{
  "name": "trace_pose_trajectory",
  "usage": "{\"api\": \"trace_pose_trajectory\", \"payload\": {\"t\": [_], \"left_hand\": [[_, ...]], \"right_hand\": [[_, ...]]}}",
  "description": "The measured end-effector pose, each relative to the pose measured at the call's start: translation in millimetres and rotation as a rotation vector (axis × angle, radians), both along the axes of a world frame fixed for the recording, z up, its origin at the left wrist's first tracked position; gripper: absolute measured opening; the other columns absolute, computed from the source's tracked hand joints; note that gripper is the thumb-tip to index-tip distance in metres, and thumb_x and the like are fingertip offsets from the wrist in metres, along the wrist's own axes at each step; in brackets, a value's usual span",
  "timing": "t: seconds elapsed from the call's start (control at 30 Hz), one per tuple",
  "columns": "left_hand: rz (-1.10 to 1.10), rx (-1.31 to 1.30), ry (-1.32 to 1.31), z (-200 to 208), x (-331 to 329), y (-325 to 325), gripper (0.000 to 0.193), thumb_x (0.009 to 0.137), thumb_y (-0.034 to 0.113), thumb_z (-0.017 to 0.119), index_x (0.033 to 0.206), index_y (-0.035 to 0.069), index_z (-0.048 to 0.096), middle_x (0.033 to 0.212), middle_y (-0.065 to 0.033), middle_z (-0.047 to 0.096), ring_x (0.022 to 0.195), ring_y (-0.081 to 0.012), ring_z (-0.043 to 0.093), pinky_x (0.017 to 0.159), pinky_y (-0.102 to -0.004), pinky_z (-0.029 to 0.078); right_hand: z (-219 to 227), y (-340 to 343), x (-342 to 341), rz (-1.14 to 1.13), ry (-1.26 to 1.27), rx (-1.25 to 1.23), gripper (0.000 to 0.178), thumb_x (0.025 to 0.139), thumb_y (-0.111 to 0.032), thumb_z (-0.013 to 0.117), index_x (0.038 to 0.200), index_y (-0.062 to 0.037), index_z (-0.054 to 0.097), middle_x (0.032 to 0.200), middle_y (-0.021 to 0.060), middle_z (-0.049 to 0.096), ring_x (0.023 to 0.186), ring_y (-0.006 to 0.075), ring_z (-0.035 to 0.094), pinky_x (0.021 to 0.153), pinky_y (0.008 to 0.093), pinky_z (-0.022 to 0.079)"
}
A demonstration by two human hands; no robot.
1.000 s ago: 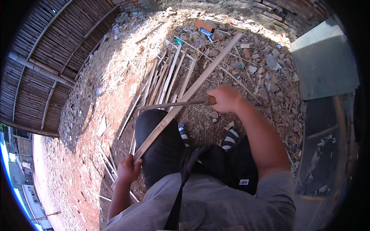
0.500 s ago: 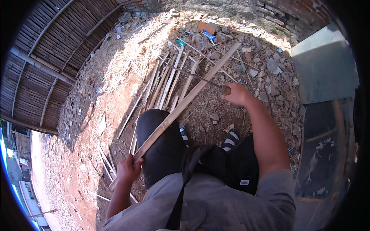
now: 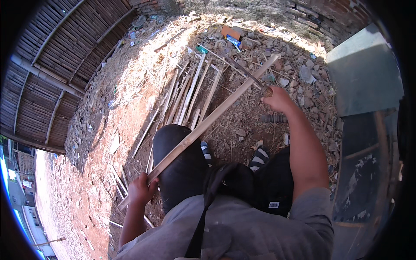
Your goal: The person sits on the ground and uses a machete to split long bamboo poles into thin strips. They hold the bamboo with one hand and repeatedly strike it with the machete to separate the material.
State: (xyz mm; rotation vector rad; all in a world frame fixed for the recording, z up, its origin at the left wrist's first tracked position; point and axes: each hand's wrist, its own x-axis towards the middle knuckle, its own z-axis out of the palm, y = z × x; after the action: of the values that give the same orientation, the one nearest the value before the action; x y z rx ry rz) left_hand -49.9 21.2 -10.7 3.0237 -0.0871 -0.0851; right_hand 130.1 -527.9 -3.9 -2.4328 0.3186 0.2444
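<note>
A long pale bamboo slat (image 3: 216, 112) slants across my raised left knee (image 3: 173, 138), its far end up to the right. Near its lower end my left hand (image 3: 144, 189) is closed around it. My right hand (image 3: 279, 100) grips the wooden handle of a long knife (image 3: 255, 81), whose thin dark blade crosses over the far part of the slat and points up and left. Where the blade's tip ends is hard to tell against the sticks behind it.
A bundle of bamboo slats (image 3: 186, 93) lies on the ground ahead. A dark ribbed piece (image 3: 273, 118) rests near my right forearm. Rubble (image 3: 303, 78) spreads beyond, with a blue wrapper (image 3: 233, 41). A woven bamboo wall (image 3: 47, 65) stands left, grey-green panels (image 3: 359, 73) right.
My right hand has moved right and slightly away with the knife, whose blade now points more steeply forward. The slat's far end has shifted right and a little lower. The dark ribbed piece has come into view.
</note>
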Motion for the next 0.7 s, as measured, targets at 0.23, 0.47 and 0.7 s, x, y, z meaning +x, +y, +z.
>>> {"api": "trace_pose_trajectory", "payload": {"t": [0.23, 0.47, 0.7], "left_hand": [[-0.029, -0.056, 0.002, -5.5, -4.7, 0.2, 0.043, 0.089, 0.044, 0.069, 0.084, 0.006, 0.050, 0.071, -0.0188, 0.061, 0.068, -0.0448, 0.063, 0.060, -0.0538, 0.047], [-0.002, -0.103, 0.035, -10.6, -3.1, -0.7, 0.043, 0.090, 0.043, 0.068, 0.084, 0.004, 0.051, 0.068, -0.0210, 0.061, 0.069, -0.0465, 0.063, 0.062, -0.0551, 0.047], [-0.004, -0.133, 0.058, -14.0, 0.3, -2.9, 0.043, 0.092, 0.042, 0.066, 0.081, 0.003, 0.052, 0.069, -0.0227, 0.061, 0.068, -0.0472, 0.062, 0.062, -0.0556, 0.046]], "right_hand": [[41.3, 55.9, -24.5, 0.453, -0.081, -0.199, 0.040, 0.081, -0.029, 0.077, 0.109, -0.0031, 0.068, 0.096, 0.0186, 0.070, 0.091, 0.0348, 0.068, 0.080, 0.0432, 0.053], [14.7, -14.0, -10.4, -0.036, -0.173, 0.076, 0.046, 0.080, -0.036, 0.081, 0.106, -0.0004, 0.066, 0.092, 0.0152, 0.069, 0.085, 0.0281, 0.067, 0.078, 0.0415, 0.051], [25.7, -20.3, -15.6, -0.056, -0.250, -0.035, 0.049, 0.083, -0.037, 0.078, 0.117, -0.0028, 0.067, 0.099, 0.0169, 0.072, 0.092, 0.0325, 0.070, 0.082, 0.0435, 0.053]]}}
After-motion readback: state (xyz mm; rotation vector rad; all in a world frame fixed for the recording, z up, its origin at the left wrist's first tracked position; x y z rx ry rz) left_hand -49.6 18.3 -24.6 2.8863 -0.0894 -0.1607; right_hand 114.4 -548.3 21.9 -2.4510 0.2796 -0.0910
